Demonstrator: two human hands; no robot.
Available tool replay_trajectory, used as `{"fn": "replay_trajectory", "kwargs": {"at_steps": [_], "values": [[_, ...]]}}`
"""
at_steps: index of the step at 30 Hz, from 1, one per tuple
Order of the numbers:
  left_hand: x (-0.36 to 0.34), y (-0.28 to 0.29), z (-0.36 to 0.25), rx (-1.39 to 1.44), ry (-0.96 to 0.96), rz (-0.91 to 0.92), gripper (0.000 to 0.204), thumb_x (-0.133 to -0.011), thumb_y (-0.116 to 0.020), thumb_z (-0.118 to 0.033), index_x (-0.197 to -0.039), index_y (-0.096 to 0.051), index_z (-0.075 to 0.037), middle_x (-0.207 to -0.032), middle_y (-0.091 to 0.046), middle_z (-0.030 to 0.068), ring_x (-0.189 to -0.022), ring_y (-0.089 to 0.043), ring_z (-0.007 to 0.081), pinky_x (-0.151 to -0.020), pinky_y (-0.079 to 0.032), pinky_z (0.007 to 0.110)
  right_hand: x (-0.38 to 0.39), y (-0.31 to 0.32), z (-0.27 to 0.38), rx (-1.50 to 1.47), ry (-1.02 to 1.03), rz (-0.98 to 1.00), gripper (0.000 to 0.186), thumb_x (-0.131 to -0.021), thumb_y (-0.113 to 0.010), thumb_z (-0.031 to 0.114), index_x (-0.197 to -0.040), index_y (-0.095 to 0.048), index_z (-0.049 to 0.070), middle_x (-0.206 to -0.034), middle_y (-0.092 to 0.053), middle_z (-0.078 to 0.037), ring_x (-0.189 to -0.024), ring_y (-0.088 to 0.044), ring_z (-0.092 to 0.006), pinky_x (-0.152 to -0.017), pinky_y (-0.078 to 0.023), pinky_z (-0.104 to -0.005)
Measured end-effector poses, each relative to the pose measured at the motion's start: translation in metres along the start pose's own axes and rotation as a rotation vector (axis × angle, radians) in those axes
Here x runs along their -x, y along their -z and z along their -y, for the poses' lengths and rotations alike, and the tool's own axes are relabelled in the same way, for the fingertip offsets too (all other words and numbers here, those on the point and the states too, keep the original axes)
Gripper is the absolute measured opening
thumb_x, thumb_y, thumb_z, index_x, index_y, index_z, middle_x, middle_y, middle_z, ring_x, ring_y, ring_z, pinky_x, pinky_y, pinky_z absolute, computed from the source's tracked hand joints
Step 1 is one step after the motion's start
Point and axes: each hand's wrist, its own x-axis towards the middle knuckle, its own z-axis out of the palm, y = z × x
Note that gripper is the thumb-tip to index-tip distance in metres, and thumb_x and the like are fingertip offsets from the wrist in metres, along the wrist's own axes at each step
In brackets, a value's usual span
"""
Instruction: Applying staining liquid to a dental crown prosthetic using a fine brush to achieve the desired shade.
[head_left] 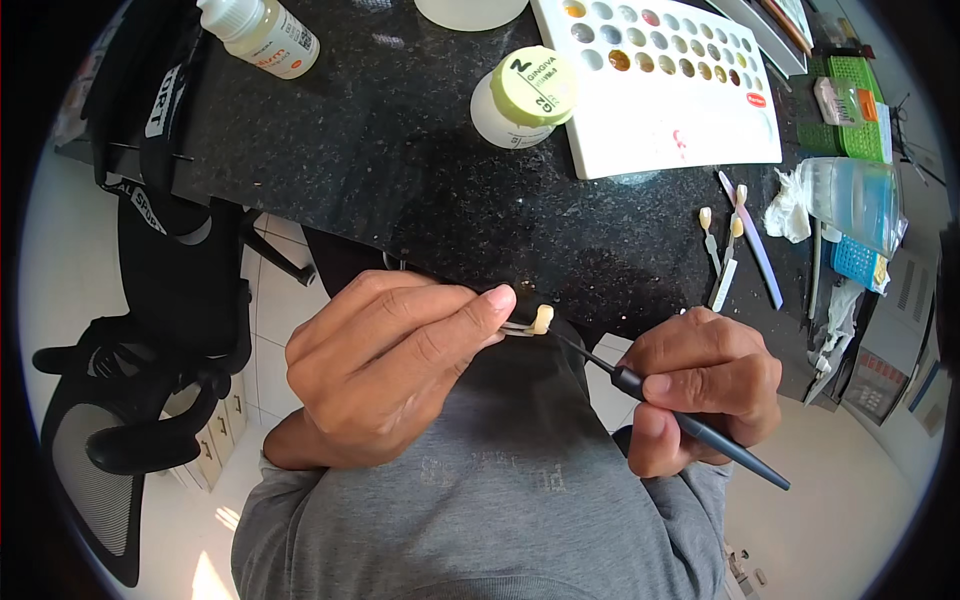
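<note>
My left hand [385, 360] is closed on slim metal tweezers [515, 328], most of which the fingers hide. At their tips sits a small cream-yellow dental crown [542, 318], held in front of my grey shirt near the table edge. From the other side, my right hand [705, 385] pinches a dark-handled fine brush [735, 455] between thumb and fingers. Its thin tip points left and ends right beside the crown; whether it touches I cannot tell. Beyond the right hand lie several tooth-shaped shade tabs [738, 228] on metal stems.
On the speckled black table [370, 150] stand a white jar with a light-green lid [535, 85], a dropper bottle [265, 40] and a white palette [670, 135] with coloured wells. A lilac stick [752, 245] and a clear cup [850, 200] are at the right; a black chair [165, 290] is at the left.
</note>
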Motion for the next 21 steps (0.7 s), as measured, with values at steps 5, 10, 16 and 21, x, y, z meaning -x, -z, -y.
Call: {"fn": "replay_trajectory", "kwargs": {"at_steps": [5,10,16,21], "values": [[-0.001,0.000,0.000,-0.005,0.002,0.012,0.034,-0.060,-0.079,-0.002,-0.093,-0.074,-0.005,-0.071,-0.065,0.0023,-0.060,-0.059,0.0125,-0.045,-0.046,0.019,-0.002,-0.004,0.003,-0.043,-0.058,-0.097,0.021,-0.060,-0.072,-0.004,-0.076,-0.059,0.000,-0.064,-0.061,-0.011,-0.052,-0.062,-0.0177,-0.044,-0.053,-0.0253],[0.001,-0.001,0.001,-0.005,-0.001,0.001,0.033,-0.060,-0.079,-0.003,-0.092,-0.074,-0.006,-0.071,-0.065,0.0022,-0.060,-0.059,0.0121,-0.045,-0.046,0.019,0.000,-0.004,0.002,-0.053,-0.045,-0.102,0.021,-0.060,-0.072,-0.004,-0.077,-0.059,0.000,-0.064,-0.061,-0.011,-0.053,-0.063,-0.0178,-0.043,-0.052,-0.0253],[0.001,0.000,0.001,0.025,0.012,-0.005,0.033,-0.059,-0.080,-0.003,-0.092,-0.074,-0.006,-0.071,-0.066,0.0026,-0.059,-0.059,0.0116,-0.045,-0.046,0.019,0.006,0.000,0.006,-0.121,-0.066,-0.151,0.025,-0.063,-0.075,-0.004,-0.084,-0.062,0.001,-0.070,-0.061,-0.009,-0.055,-0.063,-0.0177,-0.045,-0.052,-0.0253],[-0.002,0.007,-0.003,0.094,0.063,0.089,0.028,-0.067,-0.076,0.002,-0.094,-0.071,0.000,-0.076,-0.067,0.0094,-0.064,-0.062,0.0170,-0.053,-0.049,0.024,0.009,0.007,0.007,-0.067,-0.029,-0.007,0.025,-0.065,-0.075,-0.003,-0.087,-0.064,0.001,-0.072,-0.060,-0.009,-0.056,-0.062,-0.0172,-0.045,-0.052,-0.0252]]}}
